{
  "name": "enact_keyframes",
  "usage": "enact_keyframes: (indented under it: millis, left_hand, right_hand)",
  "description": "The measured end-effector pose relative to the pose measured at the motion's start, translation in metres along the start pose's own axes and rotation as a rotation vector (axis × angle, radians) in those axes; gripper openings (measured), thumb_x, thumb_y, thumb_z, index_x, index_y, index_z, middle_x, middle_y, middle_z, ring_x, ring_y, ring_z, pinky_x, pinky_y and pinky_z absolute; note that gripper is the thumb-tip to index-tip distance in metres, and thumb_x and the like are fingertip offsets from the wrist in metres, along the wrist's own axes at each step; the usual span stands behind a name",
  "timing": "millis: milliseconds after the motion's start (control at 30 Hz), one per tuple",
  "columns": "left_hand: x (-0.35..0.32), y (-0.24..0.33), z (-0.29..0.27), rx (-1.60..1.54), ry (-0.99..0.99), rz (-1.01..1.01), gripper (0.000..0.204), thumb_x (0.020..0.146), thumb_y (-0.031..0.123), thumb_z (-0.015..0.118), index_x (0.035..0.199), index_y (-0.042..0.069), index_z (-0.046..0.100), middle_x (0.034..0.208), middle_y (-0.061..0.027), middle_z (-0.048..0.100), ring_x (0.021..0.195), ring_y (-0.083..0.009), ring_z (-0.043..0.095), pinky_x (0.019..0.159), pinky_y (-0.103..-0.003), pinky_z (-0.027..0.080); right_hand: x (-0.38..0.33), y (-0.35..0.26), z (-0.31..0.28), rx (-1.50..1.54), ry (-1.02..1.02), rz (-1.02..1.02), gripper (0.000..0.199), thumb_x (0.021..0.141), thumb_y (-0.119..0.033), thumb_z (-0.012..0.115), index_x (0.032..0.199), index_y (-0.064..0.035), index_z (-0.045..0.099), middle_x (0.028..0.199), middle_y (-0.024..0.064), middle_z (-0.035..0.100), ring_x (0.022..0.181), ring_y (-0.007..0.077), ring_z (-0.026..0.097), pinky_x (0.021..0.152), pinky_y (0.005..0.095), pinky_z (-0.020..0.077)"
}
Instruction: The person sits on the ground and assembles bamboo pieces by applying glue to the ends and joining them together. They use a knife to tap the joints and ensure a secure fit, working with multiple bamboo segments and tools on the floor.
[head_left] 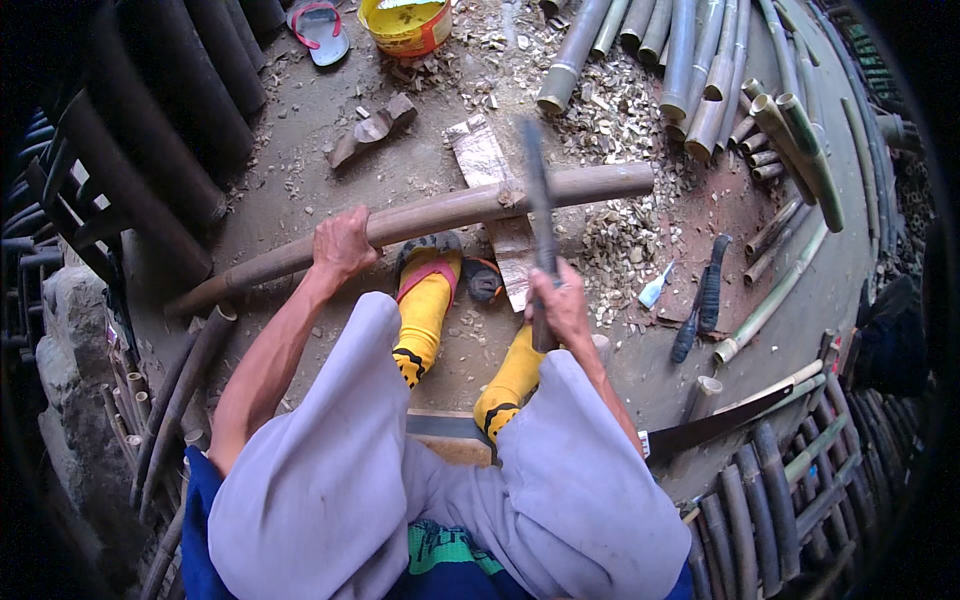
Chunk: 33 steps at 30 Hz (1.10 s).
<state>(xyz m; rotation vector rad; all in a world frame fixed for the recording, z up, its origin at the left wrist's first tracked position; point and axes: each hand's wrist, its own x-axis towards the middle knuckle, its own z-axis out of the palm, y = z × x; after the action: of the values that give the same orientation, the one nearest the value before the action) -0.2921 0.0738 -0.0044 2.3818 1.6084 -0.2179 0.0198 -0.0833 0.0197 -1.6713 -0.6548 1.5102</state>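
Note:
A long brown bamboo pole [440,215] lies slantwise across the ground in front of me, its right end higher in view. My left hand [345,243] is closed around the pole left of its middle. A flat pale wooden board [482,152] lies under the pole, near a joint in the bamboo. My right hand [562,303] is closed on a long, dark, narrow machete-like blade [540,190], held upright in view and slightly blurred. The blade passes across the pole just right of the joint; whether it touches cannot be told. Its lower end shows below my fist.
Wood chips [625,240] cover the ground at right. Bamboo lengths [690,60] are stacked far right. A black-handled tool [712,285], a small bottle [655,288] and a saw [715,428] lie at right. A yellow bucket [408,25] and slipper [320,35] stand far off; dark curved pieces [150,150] at left.

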Motion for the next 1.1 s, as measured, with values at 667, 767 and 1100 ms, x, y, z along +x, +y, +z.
enact_keyframes:
  millis: [667, 767, 1100]
  left_hand:
    - [-0.003, -0.004, -0.008, -0.027, 0.045, 0.024, 0.035, 0.059, 0.015, 0.075, 0.088, 0.004, 0.057, 0.082, -0.0219, 0.067, 0.077, -0.0400, 0.067, 0.068, -0.049, 0.055]
    - [0.002, 0.003, -0.010, -0.014, 0.001, 0.007, 0.034, 0.060, 0.014, 0.073, 0.088, 0.004, 0.057, 0.083, -0.0220, 0.067, 0.078, -0.0400, 0.067, 0.069, -0.049, 0.055]
    - [0.001, -0.003, -0.009, 0.007, -0.010, 0.018, 0.034, 0.060, 0.015, 0.074, 0.087, 0.004, 0.057, 0.081, -0.0225, 0.067, 0.077, -0.0402, 0.067, 0.069, -0.049, 0.055]
  right_hand:
    - [0.006, -0.002, 0.003, 0.086, -0.027, 0.006, 0.022, 0.093, -0.023, 0.061, 0.097, -0.0037, 0.052, 0.064, 0.0043, 0.057, 0.044, 0.0133, 0.057, 0.039, 0.0282, 0.0478]
    - [0.009, -0.006, 0.003, 0.747, 0.286, -0.100, 0.019, 0.094, -0.019, 0.057, 0.097, -0.0038, 0.047, 0.066, 0.0087, 0.058, 0.046, 0.0158, 0.058, 0.040, 0.0332, 0.0518]
    - [0.007, -0.015, 0.007, 0.741, 0.308, -0.045, 0.017, 0.093, -0.018, 0.058, 0.096, -0.0029, 0.050, 0.063, 0.0062, 0.058, 0.046, 0.0153, 0.057, 0.041, 0.0338, 0.0515]
